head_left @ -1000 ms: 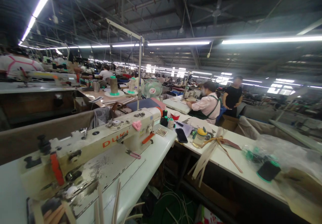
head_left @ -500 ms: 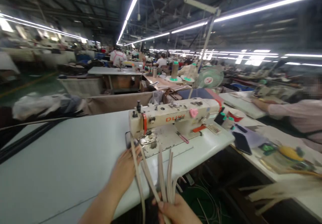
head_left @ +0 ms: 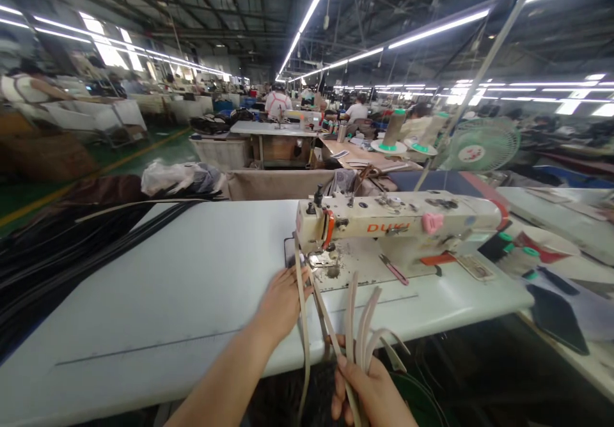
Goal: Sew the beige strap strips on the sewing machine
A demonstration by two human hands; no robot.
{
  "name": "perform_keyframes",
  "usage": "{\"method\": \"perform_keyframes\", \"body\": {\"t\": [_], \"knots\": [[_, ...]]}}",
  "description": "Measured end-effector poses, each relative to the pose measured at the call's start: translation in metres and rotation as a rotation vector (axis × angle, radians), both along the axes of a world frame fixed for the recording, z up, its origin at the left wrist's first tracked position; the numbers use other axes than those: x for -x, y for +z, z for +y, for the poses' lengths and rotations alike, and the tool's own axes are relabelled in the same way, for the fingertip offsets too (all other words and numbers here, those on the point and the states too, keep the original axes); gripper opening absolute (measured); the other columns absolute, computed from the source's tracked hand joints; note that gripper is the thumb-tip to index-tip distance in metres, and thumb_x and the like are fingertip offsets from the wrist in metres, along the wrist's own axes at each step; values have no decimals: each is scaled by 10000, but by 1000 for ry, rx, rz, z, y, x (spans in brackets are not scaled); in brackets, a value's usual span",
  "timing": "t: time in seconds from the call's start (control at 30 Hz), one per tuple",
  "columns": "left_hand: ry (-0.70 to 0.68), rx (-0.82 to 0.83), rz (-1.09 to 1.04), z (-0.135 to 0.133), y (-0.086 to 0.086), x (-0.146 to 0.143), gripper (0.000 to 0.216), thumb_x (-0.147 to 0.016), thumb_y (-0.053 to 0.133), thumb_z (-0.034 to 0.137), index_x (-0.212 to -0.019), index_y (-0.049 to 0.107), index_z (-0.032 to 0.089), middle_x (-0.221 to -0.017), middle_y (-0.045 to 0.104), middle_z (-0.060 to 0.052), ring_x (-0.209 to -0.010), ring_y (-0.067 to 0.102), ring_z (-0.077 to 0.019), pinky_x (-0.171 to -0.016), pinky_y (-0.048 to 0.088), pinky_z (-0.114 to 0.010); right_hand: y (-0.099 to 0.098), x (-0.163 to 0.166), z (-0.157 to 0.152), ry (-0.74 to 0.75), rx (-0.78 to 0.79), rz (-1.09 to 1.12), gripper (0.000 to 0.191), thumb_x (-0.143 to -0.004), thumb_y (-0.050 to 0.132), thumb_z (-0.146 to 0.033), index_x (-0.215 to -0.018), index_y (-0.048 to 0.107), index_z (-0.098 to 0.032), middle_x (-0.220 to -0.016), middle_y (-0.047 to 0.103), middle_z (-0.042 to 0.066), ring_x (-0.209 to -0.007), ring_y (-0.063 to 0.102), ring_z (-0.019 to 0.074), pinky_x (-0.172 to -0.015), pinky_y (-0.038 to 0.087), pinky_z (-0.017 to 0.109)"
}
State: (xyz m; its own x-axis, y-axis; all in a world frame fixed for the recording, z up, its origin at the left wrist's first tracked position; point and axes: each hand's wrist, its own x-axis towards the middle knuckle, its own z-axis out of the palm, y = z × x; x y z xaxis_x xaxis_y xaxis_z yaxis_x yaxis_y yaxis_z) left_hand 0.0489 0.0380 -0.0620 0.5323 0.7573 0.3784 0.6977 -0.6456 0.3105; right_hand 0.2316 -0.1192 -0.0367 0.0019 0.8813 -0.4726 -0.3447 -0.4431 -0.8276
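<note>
My right hand (head_left: 371, 388) grips a bunch of several beige leather strips (head_left: 357, 315) below the table's front edge, and the strips fan upward. My left hand (head_left: 281, 299) rests on the white sewing table (head_left: 158, 299), fingers on one long strip (head_left: 301, 293) that runs up toward the needle area. The cream sewing machine (head_left: 403, 222) stands just right of my left hand, its presser foot (head_left: 319, 257) near my fingertips.
Pink snips (head_left: 393, 268) lie on the machine bed. A dark phone (head_left: 556, 317) and thread spools (head_left: 508, 245) sit on the right table. Black straps (head_left: 71, 248) lie at the left. A fan (head_left: 482, 144) and other workers' stations fill the background.
The view swung left from the neighbouring tables to my own machine. My hands came into view with the strips, and the left hand has moved up toward the presser foot.
</note>
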Motion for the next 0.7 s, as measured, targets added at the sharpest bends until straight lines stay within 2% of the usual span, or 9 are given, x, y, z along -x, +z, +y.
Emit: {"method": "perform_keyframes", "body": {"t": [0.17,0.4,0.7], "knots": [[4,-6,-17,-1,1,-1,396,-1102,420,339,-1454,534,199,-1476,571,-104,-1401,509,-267,-1183,437,-506,0,2,4,-25,-34,2,947,-680,866,-667,-1324,492,-83,-586,618,-24,-452,623,174,-373,362,193],[12,22,-3,-3,4,-1,403,-1104,428,349,-1466,520,199,-1498,550,-96,-1408,500,-260,-1190,426,-492,-4,1,10,-29,-84,7,780,-783,832,-596,-1294,525,-92,-618,615,-20,-474,632,163,-388,370,182],[19,45,36,-3,6,-1,410,-1102,430,352,-1452,535,166,-1506,541,-104,-1425,480,-268,-1203,413,-524,4,7,20,-37,-108,4,678,-877,742,-481,-1342,463,-74,-606,600,-29,-456,604,144,-391,362,172]]}}
